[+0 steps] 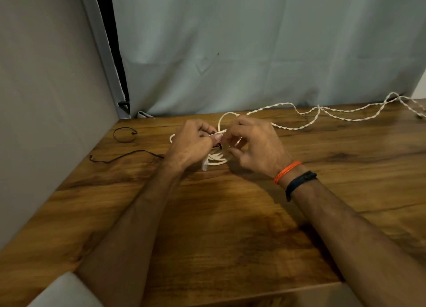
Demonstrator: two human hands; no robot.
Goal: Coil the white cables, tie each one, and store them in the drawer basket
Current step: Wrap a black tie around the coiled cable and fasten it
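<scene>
Head view: coil (219, 160) of white cable held above tabletop (230, 214), toward far edge, left of centre. Coil pinched by left hand (192, 143), fingers curled round it. Strand at coil's top pinched by right hand (253, 143). Loose twisted cable (322, 113) laid along far edge toward right corner. Two black ties (125, 133) laid near left edge.

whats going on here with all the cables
A person is working on a coiled white cable on the wooden table. The left hand and right hand both pinch it at the top of the coil, apparently tying it. A second, twisted white cable lies uncoiled behind, and two thin black ties wait at the left. No drawer basket is in view.
</scene>
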